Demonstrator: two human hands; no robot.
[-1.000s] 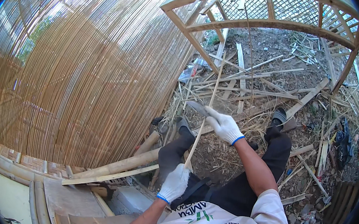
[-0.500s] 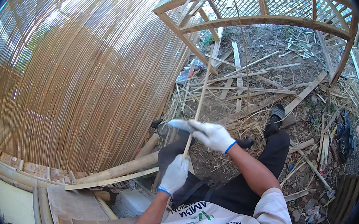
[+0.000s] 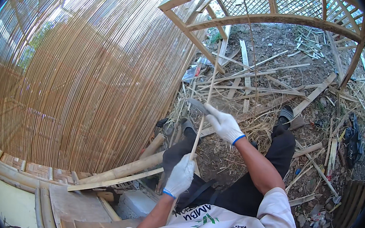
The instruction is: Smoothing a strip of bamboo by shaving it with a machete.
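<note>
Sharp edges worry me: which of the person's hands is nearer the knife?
Right. The right hand holds the knife; the left hand grips the thin strip lower in view, apart from the knife.

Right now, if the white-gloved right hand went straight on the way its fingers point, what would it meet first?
Besides the grey-bladed knife it holds, the white-gloved right hand would probably meet the thin, tan, wood-like strip first, though depth is unclear.
</note>
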